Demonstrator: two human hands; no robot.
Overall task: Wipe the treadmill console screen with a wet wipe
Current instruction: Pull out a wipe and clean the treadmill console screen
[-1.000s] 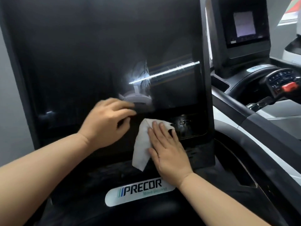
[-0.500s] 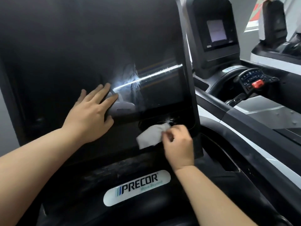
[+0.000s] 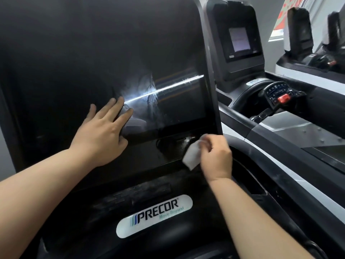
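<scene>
- The large glossy black treadmill console screen stands upright, filling the left and middle of the scene. A bright reflected light streak crosses its lower right area.
- The right hand is closed in a pinch on a small crumpled white wet wipe, held at the screen's lower right corner, just beside the edge.
- The left hand lies flat on the glass, fingers open and spread, holding nothing, left of the streak.
- Risk: the bare left palm and fingers on the glass will likely leave fresh prints, so that patch would need wiping again.
- Risk: the wipe is bunched small and gripped by fingertips only. Little of it appears to meet the surface, so strokes may be narrow and leave unwiped bands, or it may slip from the pinch.
- Risk: work sits low and right, and the upper and left glass looks dull. Whether it is wiped cannot be told, and it could be missed.
- Risk: excess moisture near the bottom edge could run toward the dark panel above the white oval Precor badge.
- Risk: glare may hide remaining smears from the person.
</scene>
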